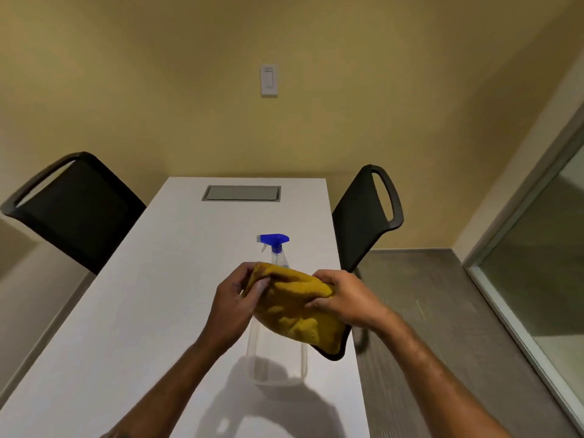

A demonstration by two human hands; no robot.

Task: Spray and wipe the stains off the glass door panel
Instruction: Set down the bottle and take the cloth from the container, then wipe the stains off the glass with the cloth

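A yellow cloth point(294, 308) with a dark edge is bunched between both hands above the white table point(126, 311). My left hand point(234, 305) grips its left end and my right hand point(344, 298) grips its right end. Behind and under the cloth stands a clear spray bottle point(278, 358) with a blue trigger head point(274, 240); the cloth hides its middle. The glass door panel point(537, 263) is at the far right, set in a pale frame.
Two black chairs flank the table, one on the left point(76, 207) and one on the right point(363, 213). A grey cable hatch point(241, 193) is set in the table's far end. Grey floor point(426, 311) runs between table and glass. A wall switch point(269, 80) hangs ahead.
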